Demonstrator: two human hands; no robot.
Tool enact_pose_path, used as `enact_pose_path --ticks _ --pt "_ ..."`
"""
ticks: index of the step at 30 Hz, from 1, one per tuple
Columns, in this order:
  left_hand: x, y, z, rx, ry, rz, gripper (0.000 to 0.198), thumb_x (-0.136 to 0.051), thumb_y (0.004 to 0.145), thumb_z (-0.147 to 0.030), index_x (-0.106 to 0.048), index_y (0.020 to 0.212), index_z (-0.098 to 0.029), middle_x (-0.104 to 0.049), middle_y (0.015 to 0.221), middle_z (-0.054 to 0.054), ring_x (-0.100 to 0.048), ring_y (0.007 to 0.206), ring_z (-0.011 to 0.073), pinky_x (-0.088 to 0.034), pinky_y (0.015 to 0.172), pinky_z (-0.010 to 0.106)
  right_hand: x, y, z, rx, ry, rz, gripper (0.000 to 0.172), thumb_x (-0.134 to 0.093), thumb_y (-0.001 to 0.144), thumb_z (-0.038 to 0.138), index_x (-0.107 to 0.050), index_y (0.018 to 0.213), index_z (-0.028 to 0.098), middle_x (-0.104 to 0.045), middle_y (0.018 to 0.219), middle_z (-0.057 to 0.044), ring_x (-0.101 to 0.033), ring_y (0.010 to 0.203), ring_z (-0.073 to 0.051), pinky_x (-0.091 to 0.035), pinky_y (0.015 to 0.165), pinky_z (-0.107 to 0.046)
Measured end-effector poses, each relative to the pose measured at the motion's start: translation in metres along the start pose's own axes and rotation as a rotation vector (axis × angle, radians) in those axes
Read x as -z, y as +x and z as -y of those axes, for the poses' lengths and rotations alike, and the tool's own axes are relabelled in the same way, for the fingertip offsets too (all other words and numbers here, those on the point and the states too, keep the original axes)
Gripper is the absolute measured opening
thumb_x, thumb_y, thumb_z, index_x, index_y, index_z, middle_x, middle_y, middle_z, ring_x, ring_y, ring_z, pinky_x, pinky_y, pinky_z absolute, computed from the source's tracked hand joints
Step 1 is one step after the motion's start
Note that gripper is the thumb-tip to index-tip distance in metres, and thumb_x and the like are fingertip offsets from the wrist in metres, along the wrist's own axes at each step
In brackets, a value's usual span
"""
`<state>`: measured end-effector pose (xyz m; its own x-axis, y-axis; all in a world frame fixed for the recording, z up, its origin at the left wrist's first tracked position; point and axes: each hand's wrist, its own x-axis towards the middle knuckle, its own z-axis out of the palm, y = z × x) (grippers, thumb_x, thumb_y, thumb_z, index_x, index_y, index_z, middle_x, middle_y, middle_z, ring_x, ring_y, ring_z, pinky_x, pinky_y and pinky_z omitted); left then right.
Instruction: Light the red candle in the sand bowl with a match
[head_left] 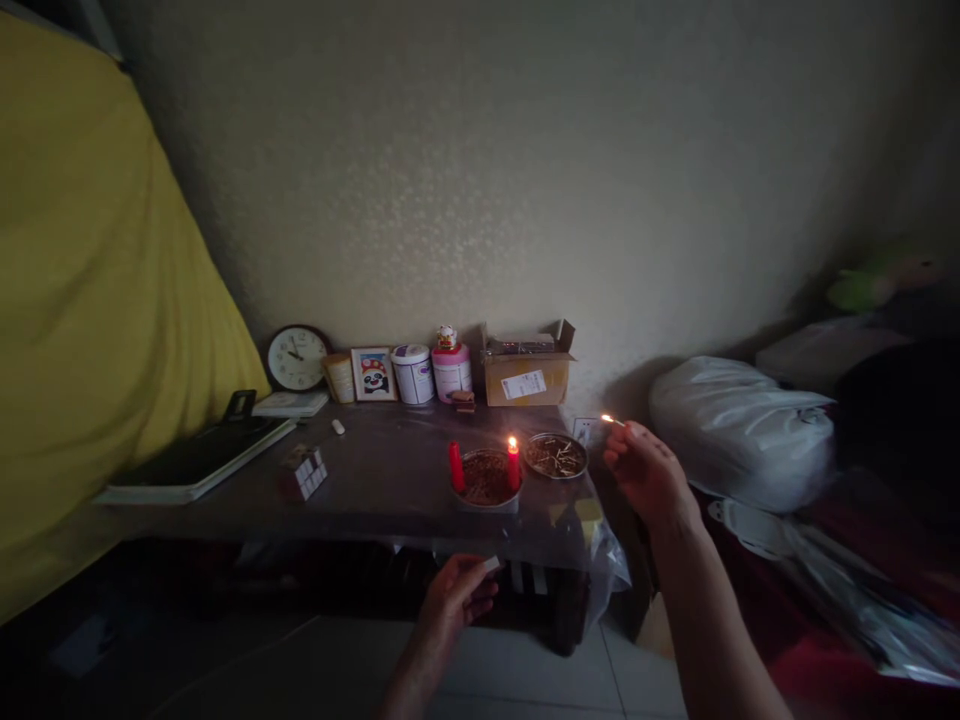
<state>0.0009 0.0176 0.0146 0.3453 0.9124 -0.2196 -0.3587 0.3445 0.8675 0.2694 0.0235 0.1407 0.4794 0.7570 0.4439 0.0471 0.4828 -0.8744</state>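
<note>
My right hand [651,472] pinches a burning match [613,420], its flame pointing left, to the right of the table. Below the table's front edge, my left hand [459,592] is closed around a small pale box [491,564], most of it hidden by the fingers. Two red candles stand in a round tin [486,505] of dark grains. The right candle [513,470] is lit; the left candle [456,467] has no flame. Beside them lies a round dish [556,474] with several matchsticks on dark grains.
Along the wall stand a clock [297,358], a panda picture [374,375], tubs [413,376] and a cardboard box [527,383]. A small block stack [304,473] and a large book [202,465] lie left. White bags [742,430] are at right.
</note>
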Motion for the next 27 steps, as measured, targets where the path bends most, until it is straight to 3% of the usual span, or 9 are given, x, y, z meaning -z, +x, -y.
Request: enact_pose_path --ticks 3,5,7,11,15,27 --pt "-0.001 -0.001 0.000 -0.002 0.002 0.009 0.030 -0.071 0.063 -0.040 -0.057 0.079 -0.018 -0.071 0.088 0.008 -0.066 0.073 0.0172 -0.048 0.066 0.028 0.004 0.001 -0.011 0.032 -0.290 -0.004 0.027 -0.056 0.072 0.041 -0.065 0.061 0.018 -0.065 0.060 0.001 -0.056 0.058 -0.012 -0.044 0.056 -0.020" --pt "-0.002 -0.003 -0.001 -0.003 0.002 0.013 0.029 -0.071 0.064 -0.039 -0.057 0.078 -0.018 -0.071 0.087 0.008 -0.065 0.072 0.0169 -0.047 0.066 0.028 0.006 0.000 -0.026 0.029 -0.460 -0.054 0.020 -0.062 0.066 0.035 -0.065 0.056 0.018 -0.066 0.059 0.001 -0.056 0.059 -0.012 -0.043 0.057 -0.019" --pt "-0.004 -0.005 -0.002 0.003 0.003 0.023 0.028 -0.071 0.064 -0.038 -0.057 0.078 -0.018 -0.071 0.088 0.008 -0.065 0.072 0.0167 -0.047 0.065 0.028 0.006 0.000 -0.041 0.013 -0.497 -0.063 0.012 -0.065 0.063 0.030 -0.067 0.061 0.018 -0.067 0.062 -0.001 -0.057 0.062 -0.014 -0.043 0.059 -0.022" --pt "-0.008 -0.009 -0.004 0.007 0.003 0.029 0.030 -0.072 0.062 -0.039 -0.058 0.077 -0.018 -0.071 0.091 0.008 -0.065 0.074 0.0181 -0.047 0.066 0.028 -0.001 0.005 -0.061 -0.014 -0.522 -0.015 0.022 -0.059 0.069 0.036 -0.068 0.074 0.017 -0.067 0.069 -0.003 -0.059 0.065 -0.018 -0.043 0.059 -0.026" --pt "-0.009 -0.009 -0.003 0.019 -0.022 0.052 0.032 -0.074 0.060 -0.040 -0.059 0.077 -0.017 -0.070 0.092 0.009 -0.065 0.073 0.0180 -0.047 0.066 0.029 -0.013 0.014 -0.080 -0.014 -0.556 -0.003 0.024 -0.056 0.068 0.039 -0.066 0.072 0.018 -0.067 0.072 -0.002 -0.060 0.067 -0.018 -0.045 0.061 -0.027" --pt "-0.001 0.000 0.003 0.086 -0.031 0.051 0.036 -0.077 0.054 -0.043 -0.060 0.075 -0.019 -0.068 0.075 0.002 -0.065 0.068 0.0170 -0.047 0.060 0.027 -0.043 0.056 -0.123 -0.009 -0.821 -0.044 0.010 -0.058 0.064 0.029 -0.067 0.066 0.025 -0.068 0.067 0.000 -0.060 0.064 -0.018 -0.041 0.060 -0.027"
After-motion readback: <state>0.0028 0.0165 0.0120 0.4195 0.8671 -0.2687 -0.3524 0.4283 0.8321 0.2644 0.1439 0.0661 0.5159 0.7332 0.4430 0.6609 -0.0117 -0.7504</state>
